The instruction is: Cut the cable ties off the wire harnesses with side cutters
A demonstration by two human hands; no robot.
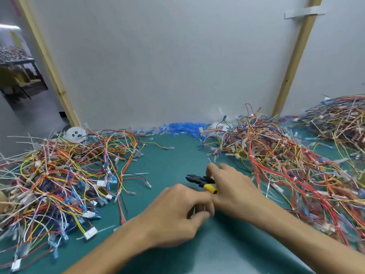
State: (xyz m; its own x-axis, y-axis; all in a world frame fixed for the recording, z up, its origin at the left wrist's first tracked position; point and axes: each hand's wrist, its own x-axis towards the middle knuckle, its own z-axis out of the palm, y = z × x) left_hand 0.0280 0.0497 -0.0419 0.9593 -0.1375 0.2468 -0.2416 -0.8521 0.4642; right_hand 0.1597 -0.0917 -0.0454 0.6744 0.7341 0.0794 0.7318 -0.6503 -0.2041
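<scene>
While tangled red, yellow and blue wire harnesses (59, 182) heap alongside, the right hand (231, 186) grips black-nosed, yellow-handled side cutters (200, 180); the left hand (175, 212) is curled, its hold unclear.

Green mat (173, 161), white wall (167, 66), wood post (294, 56), blue plastic bits (183, 127) at back.

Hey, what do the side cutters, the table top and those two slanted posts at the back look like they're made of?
Side cutters: dark matte head, likely steel; handles sleeved in yellow, probably plastic or rubber.
Table top: teal, smooth, with a low sheen, possibly a rubber or vinyl mat.
Posts: pale, unpainted wood, with faint grain showing.
</scene>
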